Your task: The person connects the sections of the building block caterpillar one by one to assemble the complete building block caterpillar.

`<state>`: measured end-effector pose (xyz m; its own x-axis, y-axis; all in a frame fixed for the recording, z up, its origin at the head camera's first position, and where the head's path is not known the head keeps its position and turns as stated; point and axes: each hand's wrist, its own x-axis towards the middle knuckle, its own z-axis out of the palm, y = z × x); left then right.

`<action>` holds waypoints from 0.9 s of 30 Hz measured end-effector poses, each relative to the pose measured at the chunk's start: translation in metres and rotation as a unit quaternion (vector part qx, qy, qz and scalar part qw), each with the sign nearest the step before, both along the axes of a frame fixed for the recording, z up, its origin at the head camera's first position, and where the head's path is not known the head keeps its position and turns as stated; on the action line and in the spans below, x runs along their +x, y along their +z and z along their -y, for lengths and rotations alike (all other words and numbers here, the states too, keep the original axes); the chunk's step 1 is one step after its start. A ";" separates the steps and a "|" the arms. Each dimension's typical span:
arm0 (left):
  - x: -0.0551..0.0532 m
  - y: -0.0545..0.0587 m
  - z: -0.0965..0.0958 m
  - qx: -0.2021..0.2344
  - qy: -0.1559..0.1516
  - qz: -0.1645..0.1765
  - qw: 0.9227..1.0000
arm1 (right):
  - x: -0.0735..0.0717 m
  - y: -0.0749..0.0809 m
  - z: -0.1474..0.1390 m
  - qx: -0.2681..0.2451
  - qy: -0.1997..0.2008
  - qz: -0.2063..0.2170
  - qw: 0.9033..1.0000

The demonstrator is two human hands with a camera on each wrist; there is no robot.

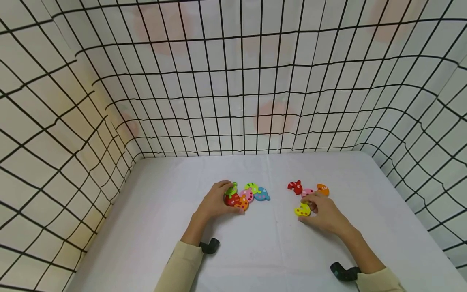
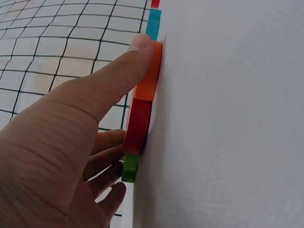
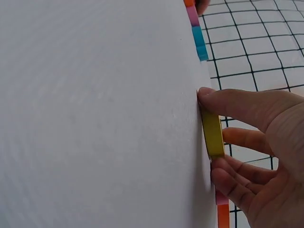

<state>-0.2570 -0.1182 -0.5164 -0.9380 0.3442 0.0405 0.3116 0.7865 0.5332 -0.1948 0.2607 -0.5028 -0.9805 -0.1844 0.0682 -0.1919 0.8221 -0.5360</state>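
Note:
On the left, a cluster of flat puzzle pieces lies edge to edge: green (image 1: 231, 190), red (image 1: 230, 200), orange (image 1: 243, 204), pink (image 1: 248, 195), lime with stripes (image 1: 251, 186) and spotted blue (image 1: 261, 195). My left hand (image 1: 214, 200) curls round its left side. The left thumb presses the orange piece's edge, and the fingers reach the green one. My right hand (image 1: 325, 213) pinches a yellow spotted puzzle piece (image 1: 302, 210) between thumb and fingers, standing close over the white surface. Just beyond it lie a red striped piece (image 1: 296, 187), a partly covered pink piece (image 1: 307, 192) and another orange piece (image 1: 323, 189).
The pieces lie on a white cloth-covered table (image 1: 262, 247). White walls with a black grid (image 1: 240, 89) enclose its back and sides. A black wrist-worn device (image 1: 210, 246) sits at the left sleeve, and a second black device (image 1: 344, 272) at the right one.

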 end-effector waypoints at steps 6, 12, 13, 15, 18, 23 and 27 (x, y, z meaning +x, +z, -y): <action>0.000 0.002 -0.001 0.003 -0.002 0.003 1.000 | -0.001 0.001 0.002 -0.002 -0.009 0.005 1.000; 0.002 0.004 -0.001 0.008 -0.002 0.011 1.000 | -0.002 0.000 0.006 -0.008 -0.011 0.005 1.000; 0.002 0.004 -0.001 0.008 -0.002 0.012 1.000 | -0.003 0.000 0.007 -0.008 -0.011 0.005 1.000; 0.003 0.004 -0.001 0.010 -0.003 0.013 1.000 | -0.005 0.000 0.009 -0.009 -0.012 0.005 1.000; 0.003 0.003 0.000 0.014 -0.008 0.013 1.000 | -0.007 0.000 0.013 -0.006 -0.016 0.004 1.000; 0.002 0.001 0.000 0.017 -0.009 0.009 1.000 | -0.012 0.004 0.018 -0.009 -0.009 -0.002 1.000; 0.002 0.001 -0.001 0.015 -0.007 0.007 1.000 | -0.016 0.007 0.023 -0.018 -0.002 -0.006 1.000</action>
<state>-0.2554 -0.1175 -0.5155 -0.9338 0.3558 0.0374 0.3142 0.7656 0.5614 -0.2107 0.2379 -0.4955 -0.9802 -0.1782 0.0860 -0.1954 0.8031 -0.5629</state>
